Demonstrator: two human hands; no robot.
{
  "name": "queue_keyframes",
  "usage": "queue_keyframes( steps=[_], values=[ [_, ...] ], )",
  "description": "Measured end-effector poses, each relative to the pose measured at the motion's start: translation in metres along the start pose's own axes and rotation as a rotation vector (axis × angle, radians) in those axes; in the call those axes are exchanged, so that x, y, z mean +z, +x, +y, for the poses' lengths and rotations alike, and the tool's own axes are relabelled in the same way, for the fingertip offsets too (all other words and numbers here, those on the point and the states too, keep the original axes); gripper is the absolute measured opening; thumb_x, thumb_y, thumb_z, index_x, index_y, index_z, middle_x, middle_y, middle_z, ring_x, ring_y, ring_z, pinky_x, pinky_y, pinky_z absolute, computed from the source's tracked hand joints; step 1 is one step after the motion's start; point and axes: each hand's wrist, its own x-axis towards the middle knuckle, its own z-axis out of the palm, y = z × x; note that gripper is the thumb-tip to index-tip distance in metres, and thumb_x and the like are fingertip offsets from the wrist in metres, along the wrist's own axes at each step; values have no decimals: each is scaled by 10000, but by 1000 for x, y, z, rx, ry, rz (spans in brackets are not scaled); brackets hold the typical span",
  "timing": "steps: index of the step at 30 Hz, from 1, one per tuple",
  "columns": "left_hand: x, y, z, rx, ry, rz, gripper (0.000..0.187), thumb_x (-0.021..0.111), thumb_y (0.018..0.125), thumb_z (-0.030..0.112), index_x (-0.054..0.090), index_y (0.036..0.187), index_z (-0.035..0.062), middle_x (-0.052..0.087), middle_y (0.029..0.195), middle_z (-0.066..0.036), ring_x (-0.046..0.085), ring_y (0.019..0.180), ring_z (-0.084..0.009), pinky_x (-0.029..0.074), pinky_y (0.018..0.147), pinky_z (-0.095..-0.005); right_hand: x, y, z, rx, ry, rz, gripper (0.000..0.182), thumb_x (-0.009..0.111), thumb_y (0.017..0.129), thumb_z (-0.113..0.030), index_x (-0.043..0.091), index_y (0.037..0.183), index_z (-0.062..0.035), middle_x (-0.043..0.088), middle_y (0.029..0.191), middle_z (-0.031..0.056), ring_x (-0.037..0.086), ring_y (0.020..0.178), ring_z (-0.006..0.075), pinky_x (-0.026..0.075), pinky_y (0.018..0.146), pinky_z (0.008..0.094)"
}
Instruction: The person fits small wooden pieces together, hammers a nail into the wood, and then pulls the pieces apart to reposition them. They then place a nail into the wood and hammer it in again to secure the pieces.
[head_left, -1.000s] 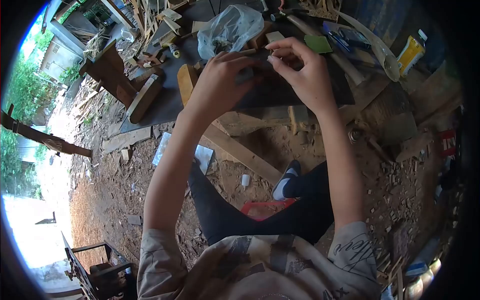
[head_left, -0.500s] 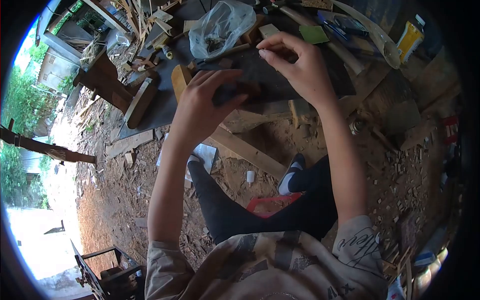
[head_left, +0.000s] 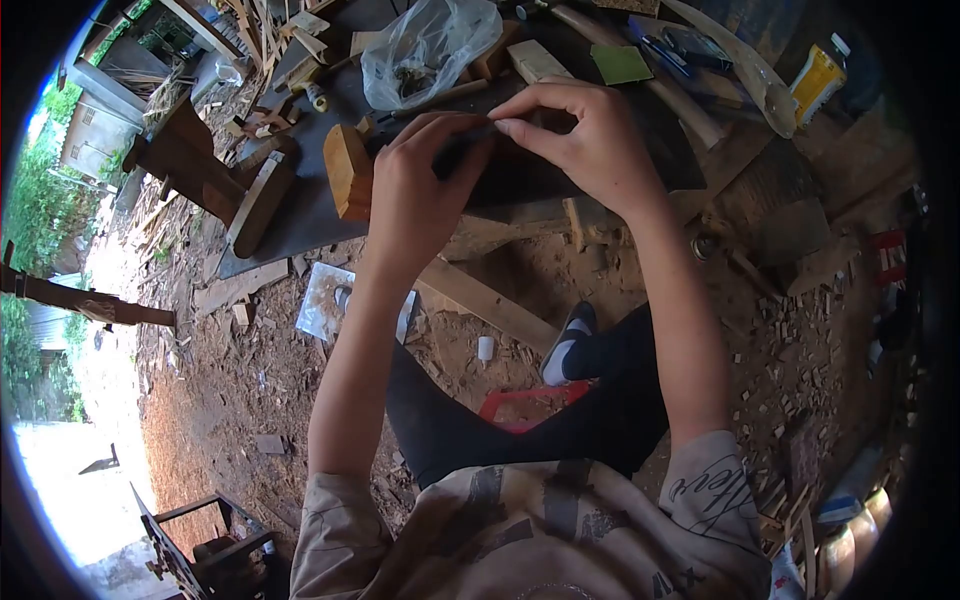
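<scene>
Over the dark tabletop (head_left: 300, 215), my two hands meet at the fingertips. My right hand (head_left: 590, 140) pinches thumb against index finger; whatever is between them is too small to name. Curved toward it, my left hand (head_left: 420, 185) has its thumb and fingertips drawn together at the same spot, and what they hold is hidden. Just left of my left hand stands a yellowish-brown wooden block (head_left: 347, 172). Beyond the hands lie a clear plastic bag (head_left: 430, 55) with small bits inside and a pale wood piece (head_left: 538, 62).
A green square (head_left: 621, 65) and a long wooden handle (head_left: 640, 75) lie at the back right, near a yellow bottle (head_left: 818, 80). A dark wooden clamp-like piece (head_left: 262, 205) stands at the left edge. Wood scraps litter the ground, with a white cup (head_left: 485, 348) by my feet.
My hands have come together, the right moving left toward the left hand. The left hand's thumb and fingers have closed. The view has shifted slightly, showing more of the wooden block.
</scene>
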Motion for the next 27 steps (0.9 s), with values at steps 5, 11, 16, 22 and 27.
queue_keyframes(
  steps=[5,11,16,22,27],
  values=[
    [7,2,-3,-106,-176,90,302,694,1052,73,680,1345,1,785,1198,-123,749,1118,-183,564,977,-327,-1,0,-4,20,-51,-20,145,836,911,-139,824,1036,-65,789,965,90,762,873,250,572,782,345],
    [9,0,-11,-127,-214,70,338,657,1075,47,610,1405,-6,778,1197,-111,728,1103,-140,556,957,-293,0,-1,-1,21,-83,-43,151,821,928,-97,837,1076,-70,784,1001,58,748,937,196,557,829,319],
    [9,0,-8,-133,-206,66,254,678,1062,47,681,1309,-14,786,1159,-106,735,1087,-141,562,950,-299,0,0,-1,16,-94,-39,153,820,927,-95,835,1076,-64,781,994,62,748,916,198,555,821,320],
    [10,0,-10,-89,-51,59,174,726,1024,64,758,1172,-21,793,1100,-118,763,1037,-174,574,930,-325,2,0,-2,-10,-78,-12,142,838,899,-126,818,1025,-64,763,942,91,733,838,252,558,764,355],
    [9,0,-2,-73,-10,60,182,751,991,79,774,1149,-10,785,1094,-142,775,1032,-219,577,946,-350,3,2,1,-44,-71,0,142,839,898,-121,822,1028,-65,762,943,85,732,839,257,560,765,357]
  ],
)
